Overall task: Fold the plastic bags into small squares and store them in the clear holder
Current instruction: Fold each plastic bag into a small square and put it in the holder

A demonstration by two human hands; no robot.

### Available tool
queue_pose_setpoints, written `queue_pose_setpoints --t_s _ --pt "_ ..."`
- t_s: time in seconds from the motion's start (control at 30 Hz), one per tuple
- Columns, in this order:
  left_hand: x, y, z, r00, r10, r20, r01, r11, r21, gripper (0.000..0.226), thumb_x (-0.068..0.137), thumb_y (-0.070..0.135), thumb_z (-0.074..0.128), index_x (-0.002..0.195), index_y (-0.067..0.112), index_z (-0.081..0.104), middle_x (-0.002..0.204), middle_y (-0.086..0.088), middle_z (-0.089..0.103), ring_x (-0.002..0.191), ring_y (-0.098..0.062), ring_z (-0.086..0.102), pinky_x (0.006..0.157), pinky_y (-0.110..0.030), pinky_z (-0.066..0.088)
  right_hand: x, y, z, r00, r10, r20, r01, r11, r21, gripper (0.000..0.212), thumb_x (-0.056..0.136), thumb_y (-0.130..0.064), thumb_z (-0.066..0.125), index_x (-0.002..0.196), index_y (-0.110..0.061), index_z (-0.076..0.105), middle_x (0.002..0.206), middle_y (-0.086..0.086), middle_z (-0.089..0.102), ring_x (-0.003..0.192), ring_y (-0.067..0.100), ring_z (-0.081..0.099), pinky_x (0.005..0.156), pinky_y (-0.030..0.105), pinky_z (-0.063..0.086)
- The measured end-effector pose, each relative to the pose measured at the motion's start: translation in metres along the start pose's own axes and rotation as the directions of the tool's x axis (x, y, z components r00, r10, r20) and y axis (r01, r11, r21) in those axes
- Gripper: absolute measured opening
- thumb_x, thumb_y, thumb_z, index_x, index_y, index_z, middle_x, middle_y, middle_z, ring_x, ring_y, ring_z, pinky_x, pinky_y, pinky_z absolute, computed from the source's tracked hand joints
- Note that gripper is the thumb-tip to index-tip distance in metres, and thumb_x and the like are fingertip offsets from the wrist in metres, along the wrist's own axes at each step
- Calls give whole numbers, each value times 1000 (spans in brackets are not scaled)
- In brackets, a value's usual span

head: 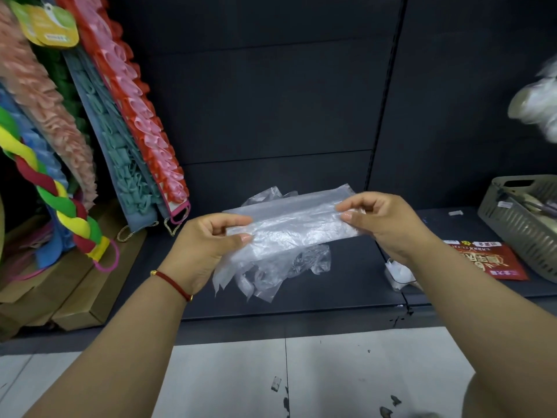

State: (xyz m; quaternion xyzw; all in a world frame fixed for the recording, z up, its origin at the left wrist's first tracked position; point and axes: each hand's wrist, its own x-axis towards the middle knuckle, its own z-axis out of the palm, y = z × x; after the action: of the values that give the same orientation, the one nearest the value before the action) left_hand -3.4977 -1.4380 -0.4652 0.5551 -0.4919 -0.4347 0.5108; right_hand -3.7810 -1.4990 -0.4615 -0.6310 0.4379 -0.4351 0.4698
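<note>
A translucent white plastic bag [294,220], folded into a long band, is stretched above the dark shelf [346,285]. My left hand [205,248] pinches its left end between thumb and fingers. My right hand [382,220] pinches its right end the same way. The bag's loose handles hang down below the band. More crumpled clear bags [310,260] lie on the shelf beneath it. A small clear plastic object [398,276], possibly the holder, sits on the shelf under my right forearm and is partly hidden.
Colourful ruffled bath cloths and braided straps [99,140] hang at the left over cardboard boxes [81,297]. A grey slatted basket [524,221] stands at the right, with a red packet [485,260] before it. Pale floor tiles [271,378] lie below the shelf.
</note>
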Motion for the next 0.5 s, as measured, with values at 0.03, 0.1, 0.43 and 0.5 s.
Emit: queue_pose_setpoints --t_s 0.03,0.1,0.43,0.5 --pt "-1 1 -1 1000 10 9 -10 1000 23 29 67 11 85 94 18 78 96 -22 65 85 -30 57 88 -45 50 0 0 -1 1000 9 -1 -9 1000 13 13 84 -6 72 87 -19 74 84 -4 69 82 8 64 79 21 56" --pt "-2 2 -2 1000 17 15 -18 999 33 25 66 14 86 89 23 80 92 -16 61 84 -28 54 85 -41 48 0 -1 -3 1000 20 5 -21 999 41 15 82 -5 74 91 -18 75 88 -2 71 84 7 66 79 18 54" --pt "-8 8 3 995 51 82 -51 999 -8 49 80 -11 68 120 16 65 82 3 76 78 -6 70 66 -13 52 -1 2 -4 996 12 -91 -2 994 111 32 77 0 76 96 -26 75 111 -6 72 113 7 62 105 29 45" --pt "-8 8 5 996 61 71 -61 998 7 50 80 -8 70 121 21 65 95 -2 77 88 -10 71 70 -14 53 -1 3 -2 993 16 -116 1 990 142 32 78 -1 76 95 -28 75 111 -8 72 112 6 63 106 30 45"
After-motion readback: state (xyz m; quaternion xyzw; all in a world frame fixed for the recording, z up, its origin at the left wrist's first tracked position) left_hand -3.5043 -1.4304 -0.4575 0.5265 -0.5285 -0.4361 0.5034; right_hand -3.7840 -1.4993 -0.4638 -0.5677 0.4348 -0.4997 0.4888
